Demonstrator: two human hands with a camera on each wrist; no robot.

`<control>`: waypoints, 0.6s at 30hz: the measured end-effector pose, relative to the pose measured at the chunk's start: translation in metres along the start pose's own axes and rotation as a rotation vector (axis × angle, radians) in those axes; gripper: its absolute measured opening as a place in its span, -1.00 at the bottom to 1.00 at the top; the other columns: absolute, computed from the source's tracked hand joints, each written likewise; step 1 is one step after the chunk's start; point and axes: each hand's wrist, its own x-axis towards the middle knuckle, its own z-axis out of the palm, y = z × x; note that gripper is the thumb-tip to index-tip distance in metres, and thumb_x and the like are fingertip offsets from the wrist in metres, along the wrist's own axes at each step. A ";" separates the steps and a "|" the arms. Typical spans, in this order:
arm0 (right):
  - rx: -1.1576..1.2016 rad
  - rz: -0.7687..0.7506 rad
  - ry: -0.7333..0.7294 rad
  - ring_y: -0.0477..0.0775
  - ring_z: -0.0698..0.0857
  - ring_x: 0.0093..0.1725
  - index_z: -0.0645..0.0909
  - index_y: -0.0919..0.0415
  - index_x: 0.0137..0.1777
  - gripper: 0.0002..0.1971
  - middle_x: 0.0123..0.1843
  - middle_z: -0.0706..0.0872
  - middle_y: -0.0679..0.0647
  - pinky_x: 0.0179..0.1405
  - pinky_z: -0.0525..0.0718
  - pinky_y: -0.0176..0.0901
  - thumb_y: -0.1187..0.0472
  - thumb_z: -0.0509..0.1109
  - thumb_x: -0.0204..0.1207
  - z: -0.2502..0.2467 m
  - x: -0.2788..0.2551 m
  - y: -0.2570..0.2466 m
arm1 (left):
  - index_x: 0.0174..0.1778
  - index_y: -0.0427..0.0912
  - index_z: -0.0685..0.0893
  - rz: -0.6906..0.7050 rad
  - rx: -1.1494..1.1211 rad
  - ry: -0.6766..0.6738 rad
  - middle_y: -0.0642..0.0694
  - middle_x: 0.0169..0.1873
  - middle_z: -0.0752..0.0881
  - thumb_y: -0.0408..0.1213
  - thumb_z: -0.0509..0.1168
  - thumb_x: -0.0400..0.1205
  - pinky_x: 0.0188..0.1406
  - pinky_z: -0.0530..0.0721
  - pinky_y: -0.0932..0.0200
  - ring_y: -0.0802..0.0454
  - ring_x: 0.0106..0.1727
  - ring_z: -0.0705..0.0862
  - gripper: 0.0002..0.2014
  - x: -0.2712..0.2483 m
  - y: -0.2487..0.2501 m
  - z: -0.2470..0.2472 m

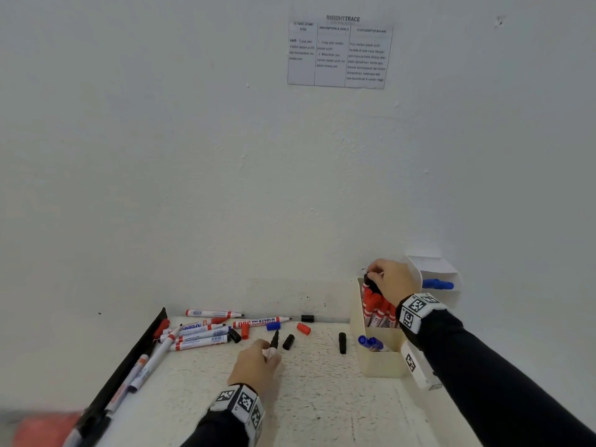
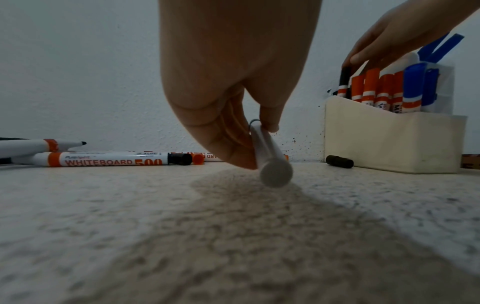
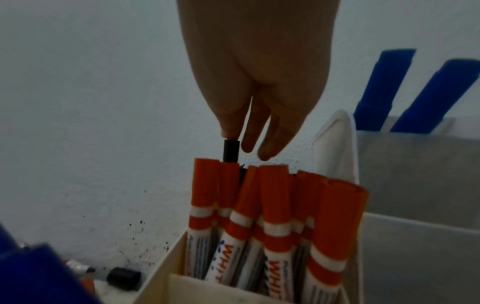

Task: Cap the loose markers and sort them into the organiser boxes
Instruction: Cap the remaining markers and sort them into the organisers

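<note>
- Head view, lower centre: left hand (image 1: 256,361) has its grip closed around an uncapped black marker (image 1: 274,341) above the counter (image 1: 322,398).
- Right of frame: right hand (image 1: 395,280), fingers straight, presses a black-capped marker (image 3: 230,153) into the organiser box (image 1: 380,362).

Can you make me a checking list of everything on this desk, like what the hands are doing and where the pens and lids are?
Surface: speckled white table, against a white wall.
Job's things: cream organiser box holds upright red-capped markers and blue-capped ones; uncapped markers lie in a pile at the left.
Clutter: loose black caps, a red cap and a blue cap scattered on the table.
Grippers: left hand holds an uncapped black marker; right hand touches a black-capped marker in the box.
Cables: nothing seen.
Surroundings: printed sheet on the wall; black tray edge at left.
</note>
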 end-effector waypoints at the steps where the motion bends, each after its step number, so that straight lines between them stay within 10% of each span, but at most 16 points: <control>1: 0.006 -0.004 -0.073 0.09 0.64 0.14 0.62 0.15 0.22 -0.75 0.17 0.71 0.10 -0.01 0.48 -0.31 0.14 0.19 0.65 0.006 0.002 0.002 | 0.33 -0.12 0.52 0.005 -0.008 0.012 -0.10 0.04 0.67 -0.10 0.20 0.67 0.00 0.53 0.24 0.08 -0.05 0.58 -0.66 0.002 -0.001 0.001; 10: -0.253 0.015 -0.408 0.17 0.29 0.54 0.13 0.14 0.59 -0.47 0.63 0.22 0.05 0.52 0.28 0.15 -0.06 -0.12 0.68 0.032 0.009 0.008 | 0.37 -0.11 0.54 0.029 0.042 0.050 -0.08 0.20 0.68 -0.08 0.14 0.69 0.18 0.57 0.20 0.06 0.15 0.63 -0.64 0.009 -0.004 0.008; 18: 0.120 -0.116 -0.164 0.07 0.57 0.11 0.55 0.26 0.23 -0.73 0.19 0.61 0.17 0.13 0.55 -0.13 0.22 0.15 0.62 0.026 -0.007 -0.065 | 0.36 -0.11 0.54 0.023 0.042 0.076 -0.08 0.23 0.67 -0.08 0.09 0.71 0.19 0.58 0.18 0.04 0.20 0.64 -0.64 0.009 -0.006 0.011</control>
